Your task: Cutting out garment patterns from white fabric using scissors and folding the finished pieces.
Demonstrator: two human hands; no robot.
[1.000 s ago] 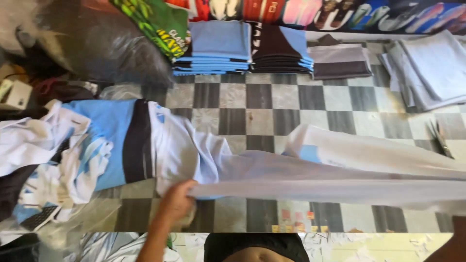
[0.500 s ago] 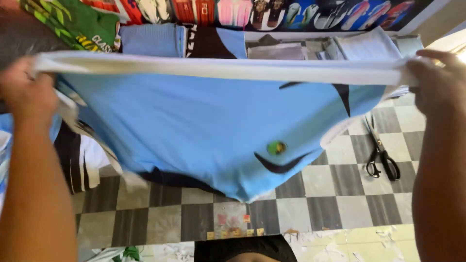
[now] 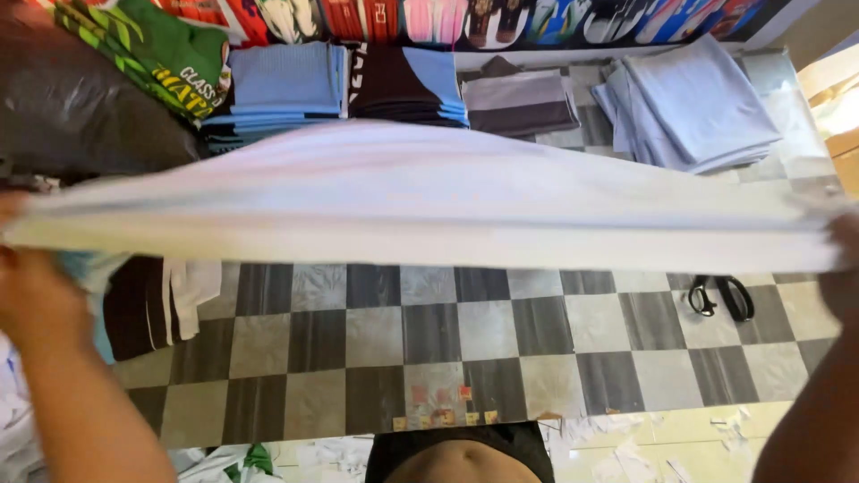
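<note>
1. The person's left hand [image 3: 36, 295] is closest to us. It is closed on the left end of a long white cloth [image 3: 429, 215].
2. The right hand [image 3: 843, 268] is at the other end of the white cloth. It seems to grip that end, but most of the hand is out of the picture, so I cannot tell for sure.
3. The white cloth is pulled out flat and wide in the air. It hangs above the checkered table [image 3: 429, 349] and does not touch it.
4. Under the white cloth, near its left end, a black and white shirt [image 3: 152, 300] lies in a loose heap on the table.
5. Under the right end of the white cloth, black scissors [image 3: 720, 295] lie on the table.
6. Behind the white cloth sit neat piles: a blue stack [image 3: 282, 85], a dark stack [image 3: 407, 85], a grey and black stack [image 3: 519, 103] and a pale blue stack [image 3: 693, 107].
7. Far back on the left of the white cloth is a big black bag [image 3: 80, 98] with a green shirt [image 3: 152, 49] on it.
8. Many clothes are folded already. This white cloth is only spread out, not folded yet, and the loose shirt waits too.
</note>
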